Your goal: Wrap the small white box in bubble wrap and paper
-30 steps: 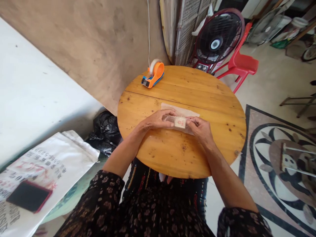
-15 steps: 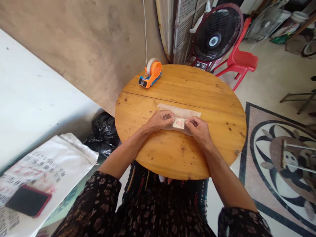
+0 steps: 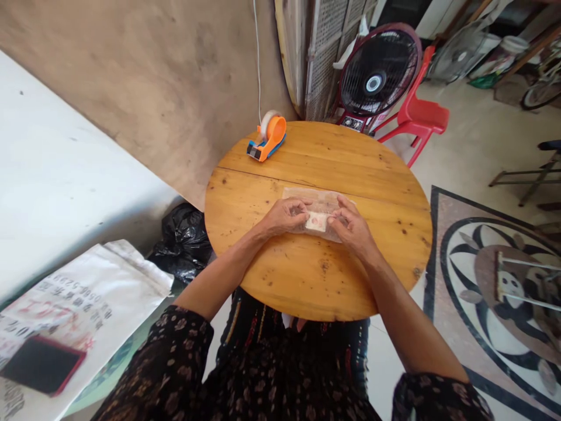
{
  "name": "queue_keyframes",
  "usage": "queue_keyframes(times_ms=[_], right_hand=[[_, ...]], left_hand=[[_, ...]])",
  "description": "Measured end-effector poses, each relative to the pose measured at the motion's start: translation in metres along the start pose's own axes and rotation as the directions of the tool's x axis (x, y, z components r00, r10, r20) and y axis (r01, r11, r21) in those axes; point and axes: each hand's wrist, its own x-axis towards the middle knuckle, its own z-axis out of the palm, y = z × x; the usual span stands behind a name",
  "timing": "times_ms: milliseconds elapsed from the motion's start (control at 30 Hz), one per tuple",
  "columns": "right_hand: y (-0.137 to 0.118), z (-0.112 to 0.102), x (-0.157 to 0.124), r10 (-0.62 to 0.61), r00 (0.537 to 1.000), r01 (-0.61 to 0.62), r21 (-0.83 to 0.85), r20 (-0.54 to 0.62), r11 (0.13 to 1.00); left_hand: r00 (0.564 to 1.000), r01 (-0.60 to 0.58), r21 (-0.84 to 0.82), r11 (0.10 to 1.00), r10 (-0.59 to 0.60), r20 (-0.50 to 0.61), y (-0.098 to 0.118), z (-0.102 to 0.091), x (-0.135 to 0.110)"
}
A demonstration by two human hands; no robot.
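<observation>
Left hand and right hand hide both ends of the small card, its print unreadably small.

Between the fingers lies a white card with pink print; beyond them an orange-blue tape dispenser on the honey-brown surface.

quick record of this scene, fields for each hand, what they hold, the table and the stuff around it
left hand: pinches the left end of the plastic bag
right hand: pinches the bag's right side
plastic bag: clear, flat on the table, a small pink piece between the hands
table: round, wooden
tape dispenser: orange, at the table's far edge, apart from the hands
beyond the table: fan, red chair
floor, left: black bag, white sack with a phone on it
</observation>
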Motion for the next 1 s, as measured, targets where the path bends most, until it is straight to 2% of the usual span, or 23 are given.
queue_keyframes(times_ms=[167,267,400,567,800,1000], right_hand=[[-0.007,-0.01,0.016,0.013,0.988,-0.003,-0.064,0.152,0.998],[-0.009,-0.011,0.023,0.072,0.977,-0.067,-0.035,0.202,0.997],[-0.006,-0.012,0.026,0.155,0.971,-0.165,0.04,0.185,0.986],[-0.001,-0.01,0.025,0.178,0.972,-0.203,0.16,0.156,0.966],[0.001,-0.005,0.022,0.158,0.98,-0.184,0.24,0.123,0.953],[0.002,-0.003,0.019,0.117,0.988,-0.136,0.203,0.1,0.97]], left_hand=[[0.999,-0.039,0.027,0.999,0.039,-0.026,-0.005,0.001,0.003],[0.999,-0.007,0.026,1.0,0.008,-0.046,-0.01,0.002,0.004],[0.997,0.039,0.048,0.998,-0.036,-0.071,-0.014,0.004,0.004],[0.995,0.051,0.054,0.997,-0.047,-0.083,-0.013,0.004,0.005],[0.995,0.066,0.04,0.997,-0.062,-0.083,-0.01,0.004,0.005],[0.996,0.062,0.013,0.998,-0.061,-0.058,-0.009,0.003,0.005]])
